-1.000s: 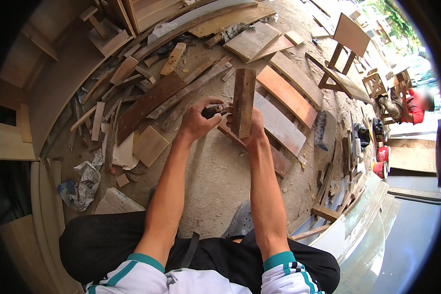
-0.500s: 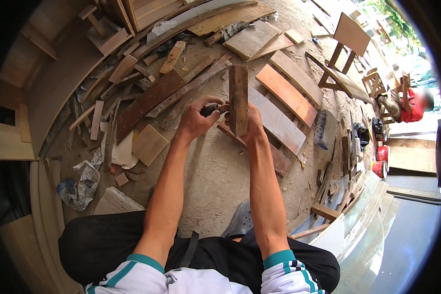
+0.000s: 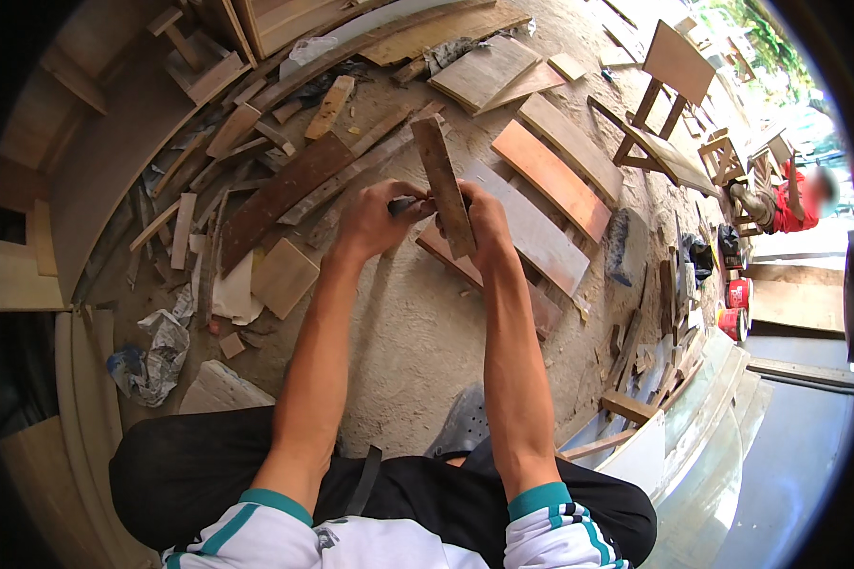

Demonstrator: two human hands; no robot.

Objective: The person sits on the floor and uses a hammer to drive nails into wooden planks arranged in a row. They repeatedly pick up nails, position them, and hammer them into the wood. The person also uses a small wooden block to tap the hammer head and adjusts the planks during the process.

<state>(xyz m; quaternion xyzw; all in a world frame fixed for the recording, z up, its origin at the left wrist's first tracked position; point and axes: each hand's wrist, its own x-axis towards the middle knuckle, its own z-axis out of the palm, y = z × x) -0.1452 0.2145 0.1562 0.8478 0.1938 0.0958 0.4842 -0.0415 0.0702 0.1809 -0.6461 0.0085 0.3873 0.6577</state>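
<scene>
My right hand (image 3: 487,220) grips a narrow, worn length of wood (image 3: 443,185) near its lower end, holding it up in front of me at a slight tilt. Close by on its left side, my left hand (image 3: 375,223) is closed around a small dark-handled tool (image 3: 404,205). The front of that tool points at the wood; its tip is hidden between the hands, so I cannot tell whether it touches. Beneath the hands lies a row of boards, among them a grey plank (image 3: 531,237) and an orange-brown plank (image 3: 552,180).
Scrap wood with a dark red-brown board (image 3: 285,199) covers the ground at left, beside crumpled paper (image 3: 161,351). A grey block (image 3: 626,247) lies right of the planks. Farther right are a wooden chair (image 3: 669,114), red cans (image 3: 733,322) and a seated person in red (image 3: 795,204).
The wood has turned from upright to leaning, its top swinging left and its narrower face now showing. My left hand has shifted slightly left and rotated around the dark-handled tool.
</scene>
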